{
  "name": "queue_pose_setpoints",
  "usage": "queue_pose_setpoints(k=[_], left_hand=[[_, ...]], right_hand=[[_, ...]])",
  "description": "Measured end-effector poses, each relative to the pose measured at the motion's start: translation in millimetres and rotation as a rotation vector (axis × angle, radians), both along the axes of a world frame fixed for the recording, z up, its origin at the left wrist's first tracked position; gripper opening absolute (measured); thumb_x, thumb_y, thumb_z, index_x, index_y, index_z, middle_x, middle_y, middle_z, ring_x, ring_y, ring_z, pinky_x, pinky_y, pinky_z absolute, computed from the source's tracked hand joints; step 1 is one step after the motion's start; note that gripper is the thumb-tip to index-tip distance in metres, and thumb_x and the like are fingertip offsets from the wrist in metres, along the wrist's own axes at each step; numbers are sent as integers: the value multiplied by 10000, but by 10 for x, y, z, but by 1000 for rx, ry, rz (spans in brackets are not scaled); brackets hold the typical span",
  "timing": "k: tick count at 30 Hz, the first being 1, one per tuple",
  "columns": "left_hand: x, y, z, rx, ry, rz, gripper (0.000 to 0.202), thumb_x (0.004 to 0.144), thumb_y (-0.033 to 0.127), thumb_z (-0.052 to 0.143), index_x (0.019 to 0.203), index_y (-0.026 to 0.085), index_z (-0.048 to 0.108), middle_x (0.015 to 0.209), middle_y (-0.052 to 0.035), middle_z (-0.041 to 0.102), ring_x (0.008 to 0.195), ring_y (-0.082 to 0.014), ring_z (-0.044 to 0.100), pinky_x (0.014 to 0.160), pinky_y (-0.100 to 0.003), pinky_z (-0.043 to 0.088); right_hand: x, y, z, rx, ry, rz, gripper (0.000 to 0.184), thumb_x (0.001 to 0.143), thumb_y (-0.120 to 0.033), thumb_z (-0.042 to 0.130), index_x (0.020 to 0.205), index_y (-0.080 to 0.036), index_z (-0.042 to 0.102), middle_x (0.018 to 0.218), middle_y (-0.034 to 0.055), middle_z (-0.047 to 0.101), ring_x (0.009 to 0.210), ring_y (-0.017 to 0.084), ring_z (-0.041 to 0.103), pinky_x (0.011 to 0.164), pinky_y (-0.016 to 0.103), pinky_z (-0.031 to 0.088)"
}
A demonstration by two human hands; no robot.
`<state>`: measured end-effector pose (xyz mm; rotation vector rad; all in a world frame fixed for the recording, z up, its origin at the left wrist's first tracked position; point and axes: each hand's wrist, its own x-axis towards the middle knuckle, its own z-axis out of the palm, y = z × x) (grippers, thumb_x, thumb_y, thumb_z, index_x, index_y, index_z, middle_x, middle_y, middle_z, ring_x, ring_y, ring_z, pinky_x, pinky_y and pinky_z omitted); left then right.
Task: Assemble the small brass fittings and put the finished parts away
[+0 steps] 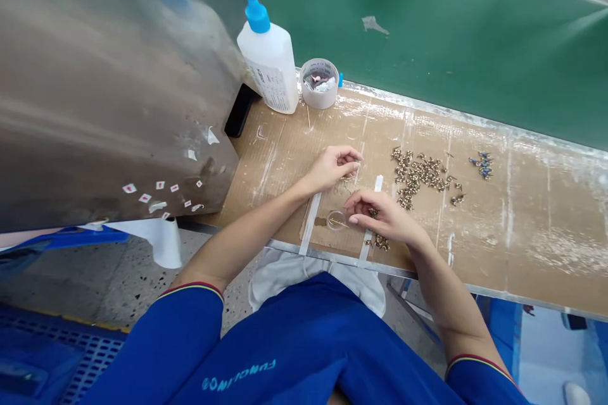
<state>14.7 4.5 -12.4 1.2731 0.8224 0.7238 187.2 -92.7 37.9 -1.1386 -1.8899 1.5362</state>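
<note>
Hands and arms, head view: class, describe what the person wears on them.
The left hand and right hand are bare: no gloves, rings or watch visible. Short blue sleeves with red-and-yellow cuff trim end above the elbows. Pale lettering marks the blue top.

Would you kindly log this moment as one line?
left hand: pinched shut | right hand: at clear dish | brass parts: heaped nearby

Single head-worn view, steeply downward, close over the workbench (522,228)
</note>
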Motion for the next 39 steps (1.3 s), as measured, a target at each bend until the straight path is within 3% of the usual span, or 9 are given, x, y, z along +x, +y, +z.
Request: queue_pose_setpoints(k=[4, 8, 14, 20, 25, 31, 39], left_hand=[[8, -7, 13, -34, -16, 39, 124, 826, 120, 693, 945, 92, 713, 833, -39, 712, 731, -93, 661, 703, -209, 565], [-17, 4, 44, -17, -34, 8, 149, 840, 125, 702, 971, 90, 763, 780, -30, 703, 690, -81, 635, 658, -186, 531], [-20, 6, 59, -70, -43, 26, 165, 864, 109, 689, 1008, 96, 768, 754, -31, 709, 649, -75, 637, 635, -182, 534], [27, -6, 56, -72, -19, 125, 127, 846, 30, 665, 944, 96, 712, 752, -14, 702, 639, -69, 652, 634, -172, 547], [9, 2, 59, -86, -24, 104, 62, 869, 54, 664, 903, 96, 695, 760, -23, 701, 655, -75, 656, 635, -182, 544], [-11, -3, 57, -20, -26, 30, 78, 871, 113, 690, 943, 115, 720, 777, -18, 703, 633, -63, 617, 642, -190, 529], [-3, -1, 48, 35, 3, 24, 85, 878, 140, 661, 942, 106, 706, 777, -34, 706, 626, -70, 606, 631, -195, 530]], right_hand=[[-28, 5, -78, -91, 45, 45, 338, 930, -529, 715, 1044, -219, 642, 897, 31, 678, 669, 137, 566, 598, 287, 495], [61, 23, -54, -80, 40, 121, 359, 935, -511, 727, 1116, -212, 648, 945, 38, 673, 700, 140, 580, 631, 288, 509], [112, -1, 6, 325, -50, 170, 210, 1011, -395, 635, 937, -221, 724, 1135, 88, 626, 1040, 203, 608, 900, 364, 528], [-31, -60, -130, 596, -103, 127, 178, 1026, -318, 613, 961, -271, 772, 1146, 76, 652, 1038, 206, 595, 891, 381, 523], [7, -73, -76, 507, -135, 131, 183, 1049, -297, 566, 1100, -257, 737, 1200, 95, 661, 1113, 222, 627, 966, 417, 542], [128, -48, 4, 291, -145, 203, 339, 966, -414, 696, 1267, -257, 674, 1390, 134, 587, 1353, 285, 547, 1131, 519, 488], [-73, -104, -102, 459, -88, 149, 163, 976, -367, 681, 1042, -238, 755, 1297, 116, 604, 1221, 247, 591, 1047, 457, 533]])
